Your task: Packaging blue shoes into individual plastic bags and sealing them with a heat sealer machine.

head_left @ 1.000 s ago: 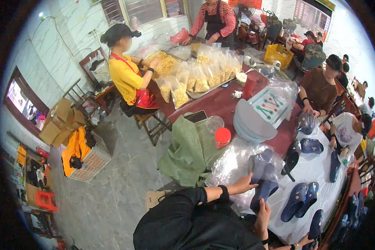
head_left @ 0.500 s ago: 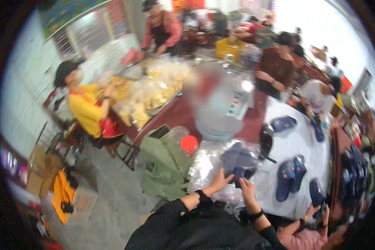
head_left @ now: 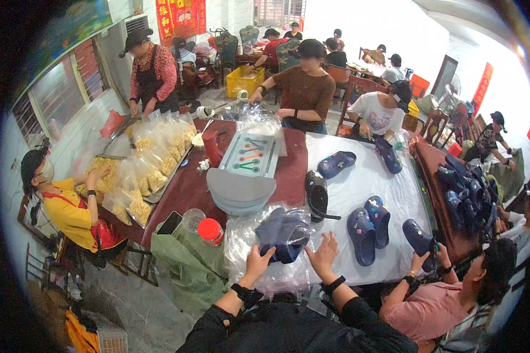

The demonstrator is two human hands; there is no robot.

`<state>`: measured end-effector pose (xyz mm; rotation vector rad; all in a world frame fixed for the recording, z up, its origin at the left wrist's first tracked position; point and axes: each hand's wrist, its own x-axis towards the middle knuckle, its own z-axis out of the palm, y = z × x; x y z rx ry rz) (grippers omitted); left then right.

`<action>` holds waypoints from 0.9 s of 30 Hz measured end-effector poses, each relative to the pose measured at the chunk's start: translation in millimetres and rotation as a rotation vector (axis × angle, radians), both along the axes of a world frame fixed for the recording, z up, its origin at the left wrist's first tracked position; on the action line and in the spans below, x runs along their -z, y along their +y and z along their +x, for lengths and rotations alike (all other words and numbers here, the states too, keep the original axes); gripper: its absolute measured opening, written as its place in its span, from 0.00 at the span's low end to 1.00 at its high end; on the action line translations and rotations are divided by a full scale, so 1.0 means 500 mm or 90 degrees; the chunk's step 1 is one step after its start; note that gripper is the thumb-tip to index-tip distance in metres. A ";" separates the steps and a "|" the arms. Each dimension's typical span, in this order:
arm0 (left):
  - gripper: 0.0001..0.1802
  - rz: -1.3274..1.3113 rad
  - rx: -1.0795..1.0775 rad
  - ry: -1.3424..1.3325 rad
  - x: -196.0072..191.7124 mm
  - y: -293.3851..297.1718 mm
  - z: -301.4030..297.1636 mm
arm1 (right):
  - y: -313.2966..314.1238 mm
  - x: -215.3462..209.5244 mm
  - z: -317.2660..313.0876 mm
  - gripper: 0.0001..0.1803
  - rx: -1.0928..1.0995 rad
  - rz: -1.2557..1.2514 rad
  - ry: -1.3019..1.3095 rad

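While the left hand touches the near left side of the dark blue footwear in clear plastic, I cannot tell whether its partly hidden fingers grip. At the footwear's near right side, the right hand has its fingers spread open. The footwear lies on a pile of clear bags, between a red-lidded jar and 2 navy clogs, near a grey machine.
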<state>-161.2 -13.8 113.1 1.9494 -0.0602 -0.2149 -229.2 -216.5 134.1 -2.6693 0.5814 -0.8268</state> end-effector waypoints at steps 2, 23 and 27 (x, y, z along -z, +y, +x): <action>0.36 -0.007 -0.008 0.026 0.021 0.001 0.005 | -0.022 0.032 0.012 0.31 -0.039 0.108 0.018; 0.19 0.018 0.098 -0.199 -0.259 0.080 0.074 | -0.078 -0.201 0.046 0.11 -0.128 0.283 0.036; 0.18 -0.118 0.196 0.036 -0.302 0.095 0.058 | -0.108 -0.217 0.012 0.13 -0.231 0.450 0.196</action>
